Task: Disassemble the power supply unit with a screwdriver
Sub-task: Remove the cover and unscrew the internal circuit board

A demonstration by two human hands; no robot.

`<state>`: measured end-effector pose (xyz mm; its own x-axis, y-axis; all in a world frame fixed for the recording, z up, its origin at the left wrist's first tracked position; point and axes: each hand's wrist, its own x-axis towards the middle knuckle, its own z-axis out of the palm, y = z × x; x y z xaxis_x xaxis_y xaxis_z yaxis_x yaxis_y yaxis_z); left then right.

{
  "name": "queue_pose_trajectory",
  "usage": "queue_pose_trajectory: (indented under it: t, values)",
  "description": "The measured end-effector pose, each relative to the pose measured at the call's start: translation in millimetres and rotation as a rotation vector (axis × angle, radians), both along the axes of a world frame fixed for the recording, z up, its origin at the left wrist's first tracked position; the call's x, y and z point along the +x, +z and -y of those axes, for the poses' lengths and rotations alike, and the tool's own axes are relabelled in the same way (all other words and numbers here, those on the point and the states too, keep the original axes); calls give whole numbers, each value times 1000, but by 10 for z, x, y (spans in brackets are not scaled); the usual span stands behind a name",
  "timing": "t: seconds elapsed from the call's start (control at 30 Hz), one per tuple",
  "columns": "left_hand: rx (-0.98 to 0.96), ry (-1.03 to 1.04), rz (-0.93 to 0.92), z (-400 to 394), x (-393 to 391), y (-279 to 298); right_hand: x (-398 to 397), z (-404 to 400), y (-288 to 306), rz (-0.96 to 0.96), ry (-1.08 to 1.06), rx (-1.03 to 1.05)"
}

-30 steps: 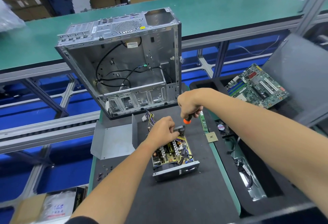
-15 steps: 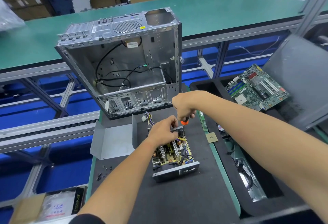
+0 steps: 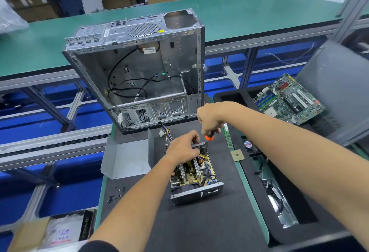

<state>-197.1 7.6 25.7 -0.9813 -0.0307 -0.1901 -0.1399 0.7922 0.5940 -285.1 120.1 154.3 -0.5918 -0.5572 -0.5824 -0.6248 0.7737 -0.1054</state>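
Both hands (image 3: 184, 147) (image 3: 209, 120) atop power supply (image 3: 194, 177).

Black foam mat (image 3: 199, 227) over green-edged bench. On it: open power supply unit (image 3: 194, 177), lid off, circuit board showing, near mat centre. Bent grey metal cover (image 3: 127, 157) left of it, overhanging mat's left edge. Empty computer case (image 3: 139, 71) at the far end, open side facing the camera. Loose black screws (image 3: 115, 193) at left edge. CPU chip (image 3: 237, 155) and green RAM stick (image 3: 228, 135) along right edge. Loose wire bundle with white connector (image 3: 164, 132) just before the case.
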Motion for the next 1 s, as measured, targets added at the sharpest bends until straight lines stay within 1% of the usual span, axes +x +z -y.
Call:
queue_pose_trajectory:
  t: [0.27, 0.43, 0.6, 0.73, 0.83, 1.0]
  values:
    - [83, -42, 13, 1, 0, 52, 4, -8, -20, -27, 18, -10]
    - [46, -53, 32, 0, -14, 52, -13, -13, -6, -10, 13, -13]
    - [20, -108, -27, -94, -56, 51, -32, -7, 7, -12, 11, -25]
    - [173, -124, 45, -46, -110, 37, -34, 3, -11, -8, 18, -18]
    - [280, -95, 10, -63, -118, 35, -18, 15, -48, -21, 35, -9]
    - [336, -21, -20, -95, -102, 13, -4, 50, -64, -45, 87, -23]
